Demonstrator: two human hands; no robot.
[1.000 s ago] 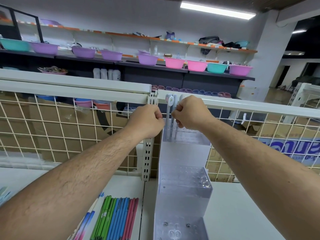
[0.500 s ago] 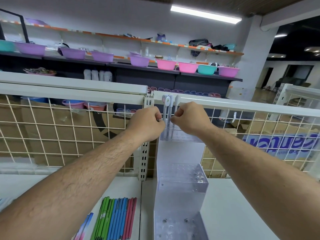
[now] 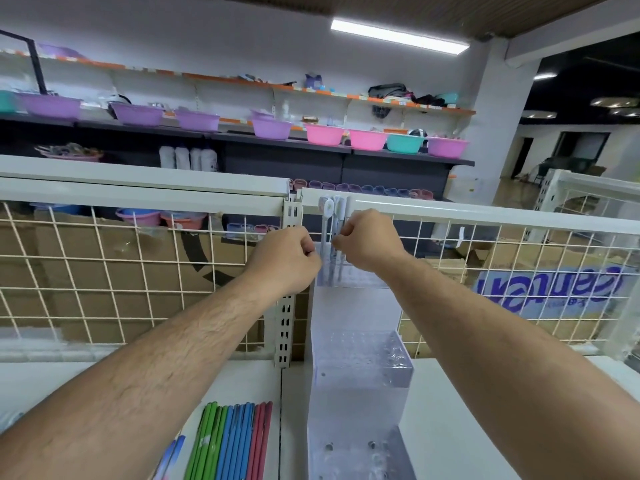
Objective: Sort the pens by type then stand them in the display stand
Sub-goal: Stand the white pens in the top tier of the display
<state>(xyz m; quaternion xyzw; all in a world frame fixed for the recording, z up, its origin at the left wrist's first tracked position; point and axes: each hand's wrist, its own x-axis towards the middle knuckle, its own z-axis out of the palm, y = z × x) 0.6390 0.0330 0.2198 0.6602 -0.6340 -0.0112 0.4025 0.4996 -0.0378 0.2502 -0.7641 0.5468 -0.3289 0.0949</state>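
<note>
**Figure. Standing slim pens in the top tier of the stand.** A clear, stepped acrylic display stand rises from the white bench directly below the fingers, its drilled tiers climbing toward them. The left hand and right hand meet at the highest tier. The right fingers are curled, with thumb and forefinger pinching a barrel. The left fingers are also curled tight beside the pens, but whether they grip one cannot be told. Between the two sets of fingers stand several slim white pens with rounded caps, upright, with their lower ends in the top tier's holes.

The step appears to be seating or straightening these pens. It is probably best done by holding each barrel low, keeping it vertical and lowering it into its own hole, while the other hand steadies the neighbours so that none tips.

Behind the fingers runs a white wire-mesh back panel with brown cardboard boxes beyond it. The panel's top rail lies close behind the caps and limits room to lift. A white slotted metal upright stands just beneath the left fingers. Well below them a row of green, blue and red pens lies flat on the bench, not yet in the stand.
</note>
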